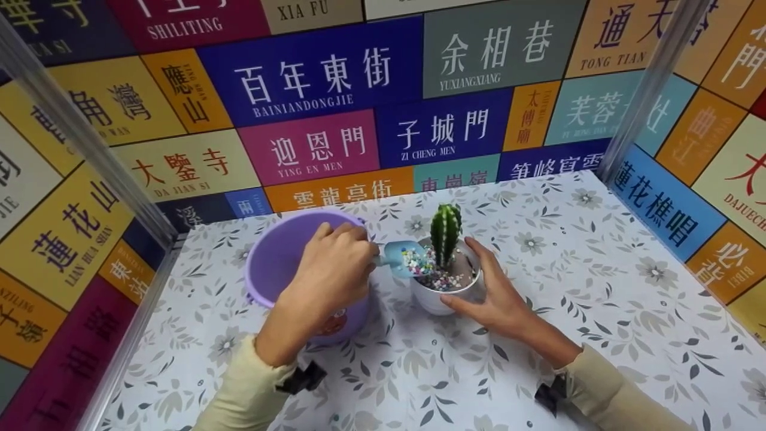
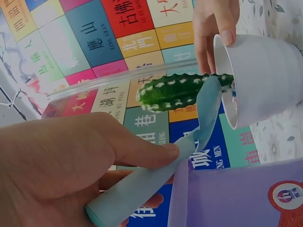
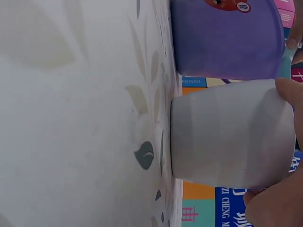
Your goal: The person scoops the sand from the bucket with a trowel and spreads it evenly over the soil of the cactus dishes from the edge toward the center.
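My left hand (image 1: pixel 332 263) grips a light blue scoop (image 1: pixel 392 250) by its handle (image 2: pixel 142 189). Colorful pebbles (image 1: pixel 417 261) lie in the scoop's blade, whose tip reaches over the rim of a white flowerpot (image 1: pixel 434 302). A green ribbed cactus (image 1: pixel 446 233) stands upright in the pot, with more mixed pebbles (image 1: pixel 446 279) around its base on the near side. From the right, my right hand (image 1: pixel 502 296) holds the pot, thumb at the near rim and fingers at the far side. The pot's base sits on the table in the right wrist view.
A purple bucket (image 1: pixel 263 272) stands on the table left of the pot, under my left hand, partly hidden by it. The table wears a white leaf-patterned cloth (image 1: pixel 574 269). Panels of colored signs (image 1: pixel 311 78) rise behind and at both sides.
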Demonstrator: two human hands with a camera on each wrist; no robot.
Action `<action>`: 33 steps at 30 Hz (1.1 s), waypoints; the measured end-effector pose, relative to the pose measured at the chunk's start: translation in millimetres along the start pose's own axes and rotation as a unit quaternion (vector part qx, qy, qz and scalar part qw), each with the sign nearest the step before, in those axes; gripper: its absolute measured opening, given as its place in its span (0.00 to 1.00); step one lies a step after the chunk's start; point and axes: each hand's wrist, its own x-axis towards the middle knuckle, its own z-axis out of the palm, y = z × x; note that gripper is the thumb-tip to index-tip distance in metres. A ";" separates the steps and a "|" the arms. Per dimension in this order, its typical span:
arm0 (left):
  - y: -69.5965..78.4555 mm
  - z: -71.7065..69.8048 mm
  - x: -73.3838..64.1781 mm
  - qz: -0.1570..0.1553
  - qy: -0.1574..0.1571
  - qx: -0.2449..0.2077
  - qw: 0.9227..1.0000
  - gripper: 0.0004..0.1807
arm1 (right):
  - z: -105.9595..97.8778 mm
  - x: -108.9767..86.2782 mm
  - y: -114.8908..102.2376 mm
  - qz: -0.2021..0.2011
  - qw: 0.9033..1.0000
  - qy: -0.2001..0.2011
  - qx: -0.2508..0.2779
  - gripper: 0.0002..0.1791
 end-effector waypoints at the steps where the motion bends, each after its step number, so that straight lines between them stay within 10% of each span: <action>1: 1.4 -0.1 -0.4 0.000 0.003 0.008 1.000 0.08 | 0.2 -0.3 0.3 0.000 1.000 -0.003 0.001 0.63; 15: 22.0 -3.3 -8.4 -0.021 0.044 0.106 0.993 0.03 | 0.5 -1.2 -0.3 -0.009 1.000 0.001 0.005 0.62; 33: 17.0 -0.9 -12.7 -0.030 0.064 0.090 0.993 0.05 | -0.1 -1.6 0.7 -0.011 1.000 0.010 -0.005 0.61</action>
